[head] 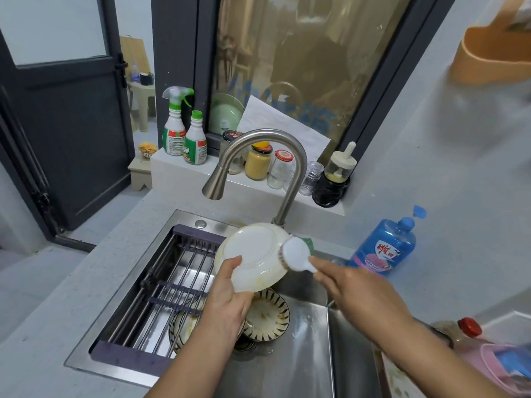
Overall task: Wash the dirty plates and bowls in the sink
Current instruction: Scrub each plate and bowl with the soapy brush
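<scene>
Plate: we saw the white plate (253, 254) held tilted above the sink (304, 354), its underside towards us, with yellowish smears near its lower rim.
Left hand: our left hand (230, 300) gripped the plate's near edge, thumb laid flat on the underside; the other fingers were hidden behind the plate.
Brush: the white-backed brush (296, 254) had its bristles against the plate's right rim.
Right hand: our right hand (353, 288) was closed round the brush handle, which was mostly hidden inside the hand.
Bowls: a patterned bowl (268, 320), soiled inside, sat in the sink just below the plate, partly covered by the left hand. A second bowl (181, 326) lay to its left under the rack (161, 285), so we could not make out much of it.
Rack: it spanned the left part of the sink.
Faucet: the curved faucet (258, 145) rose at the far side, its base hidden behind the plate.
Surroundings: a blue bottle (385, 245) stood on the counter to the right. Spray bottles (173, 124) and jars (257, 162) lined the far ledge. A red-capped bottle (469, 328) at the near right was blurred and partly cut off.
</scene>
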`<action>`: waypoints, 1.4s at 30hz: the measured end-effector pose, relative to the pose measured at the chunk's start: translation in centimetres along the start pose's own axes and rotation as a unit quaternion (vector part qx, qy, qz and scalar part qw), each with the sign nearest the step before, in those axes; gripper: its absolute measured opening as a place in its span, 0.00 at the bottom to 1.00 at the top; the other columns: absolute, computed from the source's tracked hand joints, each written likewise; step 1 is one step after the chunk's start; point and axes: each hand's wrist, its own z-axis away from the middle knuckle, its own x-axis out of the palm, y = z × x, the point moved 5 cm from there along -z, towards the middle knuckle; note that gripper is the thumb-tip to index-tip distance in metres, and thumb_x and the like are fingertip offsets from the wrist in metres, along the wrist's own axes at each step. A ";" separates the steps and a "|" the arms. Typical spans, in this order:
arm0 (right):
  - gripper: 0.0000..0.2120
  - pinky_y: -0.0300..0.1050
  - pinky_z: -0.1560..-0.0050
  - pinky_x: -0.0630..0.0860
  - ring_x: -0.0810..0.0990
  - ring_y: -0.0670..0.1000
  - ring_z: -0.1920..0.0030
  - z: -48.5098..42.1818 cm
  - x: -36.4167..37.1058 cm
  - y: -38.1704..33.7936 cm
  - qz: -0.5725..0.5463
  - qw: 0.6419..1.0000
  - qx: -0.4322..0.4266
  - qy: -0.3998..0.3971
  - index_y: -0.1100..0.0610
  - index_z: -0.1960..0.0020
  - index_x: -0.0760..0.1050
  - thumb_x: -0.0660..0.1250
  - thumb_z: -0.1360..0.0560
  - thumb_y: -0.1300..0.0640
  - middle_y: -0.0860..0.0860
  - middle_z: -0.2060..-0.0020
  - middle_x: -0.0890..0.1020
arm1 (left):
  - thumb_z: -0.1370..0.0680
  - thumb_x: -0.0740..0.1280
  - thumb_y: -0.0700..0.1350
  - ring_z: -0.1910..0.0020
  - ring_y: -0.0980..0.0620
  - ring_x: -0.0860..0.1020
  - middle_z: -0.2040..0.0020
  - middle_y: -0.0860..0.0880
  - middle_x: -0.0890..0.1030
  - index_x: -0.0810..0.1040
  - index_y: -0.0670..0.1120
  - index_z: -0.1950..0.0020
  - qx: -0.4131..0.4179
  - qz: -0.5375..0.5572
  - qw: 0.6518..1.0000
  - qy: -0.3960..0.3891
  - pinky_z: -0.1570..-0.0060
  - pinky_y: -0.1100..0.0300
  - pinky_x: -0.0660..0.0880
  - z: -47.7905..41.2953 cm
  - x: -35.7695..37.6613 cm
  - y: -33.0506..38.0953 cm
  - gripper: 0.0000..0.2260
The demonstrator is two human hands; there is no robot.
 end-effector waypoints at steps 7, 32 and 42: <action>0.12 0.34 0.58 0.76 0.78 0.40 0.65 -3.8 -1.6 3.3 -0.253 0.966 0.053 -0.012 0.30 0.37 0.75 0.62 0.18 0.42 0.41 0.63 0.82 | 0.48 0.85 0.32 0.41 0.33 0.81 0.34 0.35 0.80 0.72 0.39 0.28 -0.056 -0.039 0.989 -0.128 0.52 0.33 0.80 1.4 0.1 0.7 0.49; 0.21 0.51 0.49 0.76 0.79 0.50 0.47 -3.0 -6.3 -3.2 0.004 0.993 -0.111 0.031 0.31 0.26 0.64 0.52 0.19 0.33 0.43 0.47 0.75 | 0.35 0.77 0.39 0.48 0.48 0.84 0.50 0.50 0.86 0.82 0.50 0.45 0.135 -0.641 0.750 -0.098 0.45 0.44 0.82 2.6 3.4 2.2 0.20; 0.16 0.52 0.45 0.79 0.80 0.50 0.44 -4.5 -4.5 0.3 -0.052 0.998 -0.010 -0.046 0.31 0.32 0.72 0.57 0.17 0.39 0.43 0.42 0.83 | 0.36 0.76 0.35 0.46 0.39 0.84 0.47 0.41 0.86 0.79 0.42 0.38 0.102 -0.405 0.906 -0.059 0.47 0.41 0.82 2.5 0.5 2.1 0.26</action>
